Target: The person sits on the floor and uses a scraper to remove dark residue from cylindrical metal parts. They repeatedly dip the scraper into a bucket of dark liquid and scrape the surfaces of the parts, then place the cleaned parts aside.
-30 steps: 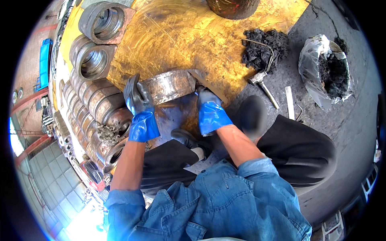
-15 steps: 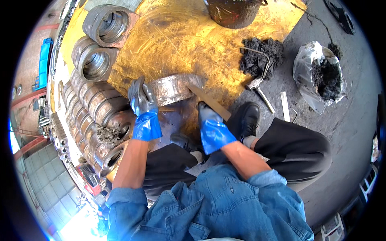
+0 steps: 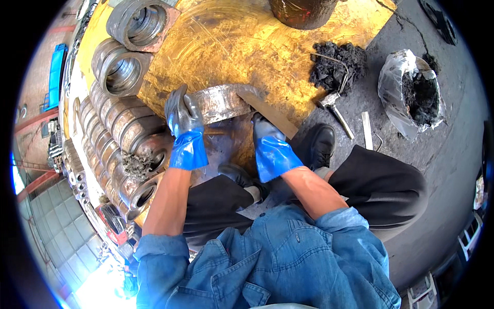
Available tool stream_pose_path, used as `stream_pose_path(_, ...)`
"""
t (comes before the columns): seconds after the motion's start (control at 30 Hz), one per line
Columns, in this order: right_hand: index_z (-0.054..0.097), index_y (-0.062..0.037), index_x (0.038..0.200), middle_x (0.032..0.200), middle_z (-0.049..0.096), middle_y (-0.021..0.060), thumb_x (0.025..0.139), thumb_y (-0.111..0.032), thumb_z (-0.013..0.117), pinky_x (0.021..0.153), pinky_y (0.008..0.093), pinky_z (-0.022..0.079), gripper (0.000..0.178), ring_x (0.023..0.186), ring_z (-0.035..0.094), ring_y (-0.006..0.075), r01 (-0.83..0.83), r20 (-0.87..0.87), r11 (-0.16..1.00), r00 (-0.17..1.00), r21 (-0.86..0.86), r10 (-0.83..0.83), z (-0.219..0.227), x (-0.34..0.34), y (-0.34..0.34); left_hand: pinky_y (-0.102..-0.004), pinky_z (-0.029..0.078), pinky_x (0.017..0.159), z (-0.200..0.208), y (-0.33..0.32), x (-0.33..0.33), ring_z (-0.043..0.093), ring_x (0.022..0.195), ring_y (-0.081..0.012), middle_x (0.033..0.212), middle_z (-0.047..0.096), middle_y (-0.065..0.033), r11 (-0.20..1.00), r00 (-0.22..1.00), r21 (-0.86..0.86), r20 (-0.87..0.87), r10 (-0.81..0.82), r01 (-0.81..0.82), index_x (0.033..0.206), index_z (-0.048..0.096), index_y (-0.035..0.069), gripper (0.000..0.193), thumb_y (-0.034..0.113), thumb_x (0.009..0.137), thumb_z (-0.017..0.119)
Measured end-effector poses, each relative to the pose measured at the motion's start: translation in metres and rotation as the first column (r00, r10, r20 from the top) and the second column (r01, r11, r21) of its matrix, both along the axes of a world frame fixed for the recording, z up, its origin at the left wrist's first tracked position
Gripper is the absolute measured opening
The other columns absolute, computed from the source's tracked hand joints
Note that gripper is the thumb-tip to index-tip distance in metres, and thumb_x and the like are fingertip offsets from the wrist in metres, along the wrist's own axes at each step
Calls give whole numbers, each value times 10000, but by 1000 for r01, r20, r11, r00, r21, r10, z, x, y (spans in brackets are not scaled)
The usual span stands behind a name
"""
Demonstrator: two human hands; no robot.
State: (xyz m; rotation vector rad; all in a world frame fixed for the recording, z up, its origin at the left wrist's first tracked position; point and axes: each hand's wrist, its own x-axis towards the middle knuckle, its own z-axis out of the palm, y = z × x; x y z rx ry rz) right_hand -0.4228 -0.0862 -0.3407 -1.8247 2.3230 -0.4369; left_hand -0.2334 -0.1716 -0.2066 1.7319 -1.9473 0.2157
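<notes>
A thick, scuffed metal ring [image 3: 221, 105] stands on its edge on the yellow plate in front of me. My left hand [image 3: 183, 116], in a dark-palmed glove with a blue cuff, grips the ring's left end; part of that grip is hidden. In my right hand [image 3: 268, 136], gloved the same way, is a flat brown-grey bar [image 3: 270, 116]. The bar slants from beside my right foot up to the ring's right part, where its far end overlaps the rim. Most of my right fingers are hidden beneath the bar.
Rows of metal collars [image 3: 128, 126] line the left side, with grey fibre [image 3: 136, 165] on one. A dark bucket [image 3: 302, 13] stands at the far edge of the yellow plate [image 3: 226, 46]. To the right are a black clump [image 3: 337, 67], a hammer [image 3: 339, 118] and a plastic bag [image 3: 391, 90].
The bar and my right hand have moved slightly forward along the ring. My left hand keeps its place at the ring's left end. The whole view has shifted a little.
</notes>
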Motion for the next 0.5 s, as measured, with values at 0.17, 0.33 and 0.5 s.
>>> stream_pose_path(0.17,683,-139,1064,845,707,208,924,-196,643,682,512,560,157,786,707,394,-99,287,993,955,69,75,41,4,40,-514,462,1063,6,1,-5,627,1174,-409,1201,708,-193,1000,998,7,60,11,-12,1219,703,36,303,207,1050,519)
stream_pose_path(0.33,656,-121,1061,909,713,250,920,-224,646,760,563,550,175,875,696,462,-117,660,938,738,327,-138,52,11,28,-500,473,1059,2,1,-2,625,1178,-405,1211,707,-190,1000,999,7,43,22,-22,1244,695,33,307,200,1057,520)
stream_pose_path(0.5,643,-122,1055,967,716,238,903,-217,668,782,549,548,181,919,690,464,-90,712,946,681,312,-170,44,15,25,-532,456,1048,-3,0,-1,625,1170,-410,1210,712,-176,999,998,-38,57,-11,13,1265,675,42,297,168,1031,542)
